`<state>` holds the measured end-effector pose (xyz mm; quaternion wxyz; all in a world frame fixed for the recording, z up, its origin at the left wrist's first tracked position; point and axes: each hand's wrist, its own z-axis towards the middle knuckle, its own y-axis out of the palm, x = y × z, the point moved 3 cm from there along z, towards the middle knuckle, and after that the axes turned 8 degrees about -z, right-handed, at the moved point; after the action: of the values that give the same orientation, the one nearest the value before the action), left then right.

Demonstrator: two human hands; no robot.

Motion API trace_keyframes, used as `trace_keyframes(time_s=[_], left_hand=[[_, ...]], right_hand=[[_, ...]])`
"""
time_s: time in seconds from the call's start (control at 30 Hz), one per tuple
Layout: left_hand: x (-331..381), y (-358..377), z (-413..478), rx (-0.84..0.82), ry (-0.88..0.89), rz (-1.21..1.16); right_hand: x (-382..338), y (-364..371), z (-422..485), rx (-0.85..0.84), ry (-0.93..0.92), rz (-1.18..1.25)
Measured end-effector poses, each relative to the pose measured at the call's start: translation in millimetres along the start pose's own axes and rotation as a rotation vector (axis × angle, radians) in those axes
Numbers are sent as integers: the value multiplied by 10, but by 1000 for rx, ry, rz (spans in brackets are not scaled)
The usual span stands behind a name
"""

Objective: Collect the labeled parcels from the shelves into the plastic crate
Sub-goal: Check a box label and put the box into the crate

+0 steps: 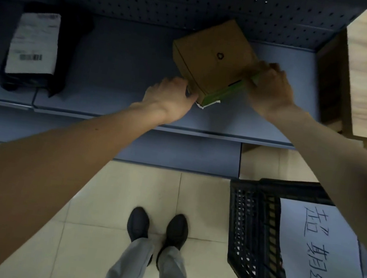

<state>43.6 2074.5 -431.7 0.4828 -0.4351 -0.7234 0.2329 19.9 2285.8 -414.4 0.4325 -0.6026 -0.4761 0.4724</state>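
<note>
Now both hands' fingers [190, 95] clasp the tilted cardboard parcel [213, 60] between them

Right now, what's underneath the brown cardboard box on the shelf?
A green layer with a white edge shows beneath the cardboard box, held by both hands. The box covers the rest, so what it is stays unclear.

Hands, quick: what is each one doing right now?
Left hand: gripping the near-left corner of the cardboard box.
Right hand: closed on the box's right edge, box tilted on the shelf.
</note>
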Motion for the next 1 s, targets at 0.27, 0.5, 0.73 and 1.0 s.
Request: trace_keyframes(time_s=[0.27, 0.5, 0.73, 1.0], left_hand=[[23, 85, 264, 11, -65, -278], [-119, 53, 156, 105, -106, -349], [-417, 14, -318, 168, -148, -448], [-654, 168, -656, 220, -106, -473]], right_hand=[[89, 149, 292, -20, 135, 224], [-70, 381, 110, 0, 229, 304], [-285, 569, -427, -35, 255, 460], [-379, 628, -970, -21, 292, 593]])
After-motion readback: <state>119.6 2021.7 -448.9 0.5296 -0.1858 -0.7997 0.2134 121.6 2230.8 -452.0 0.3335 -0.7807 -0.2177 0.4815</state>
